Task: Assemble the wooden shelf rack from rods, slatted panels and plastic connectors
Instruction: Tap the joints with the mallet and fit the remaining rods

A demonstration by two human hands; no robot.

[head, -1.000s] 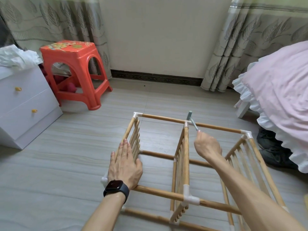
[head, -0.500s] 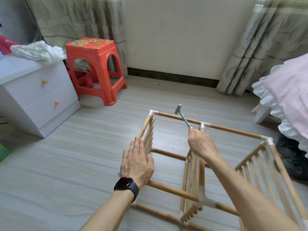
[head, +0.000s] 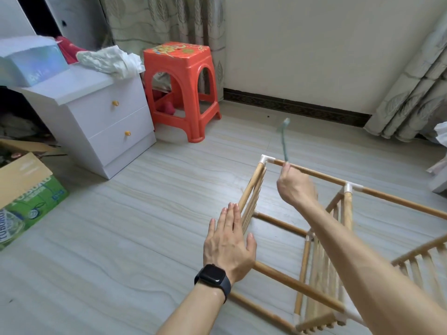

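The wooden shelf rack [head: 314, 288] lies on its side on the floor, its rods joined by white plastic connectors [head: 265, 160]. My left hand [head: 229, 243] is flat and open, pressed against the leftmost slatted panel [head: 252, 197]; a black watch sits on the wrist. My right hand [head: 296, 187] is closed on the handle of a small green hammer [head: 284, 139], which is raised and blurred above the far top rod, close to the far left corner connector. A middle panel [head: 321, 267] stands between the rods.
A white two-drawer cabinet [head: 101, 122] with a box and cloth on top stands at the left. An orange plastic stool [head: 181, 90] is behind it. A cardboard box [head: 24, 197] lies at the far left. Curtains and a wall close the back.
The view has swung left. My right hand has carried the hammer left along the far rod, from the middle connector towards the left corner, and raised it. The left hand stays on the panel.
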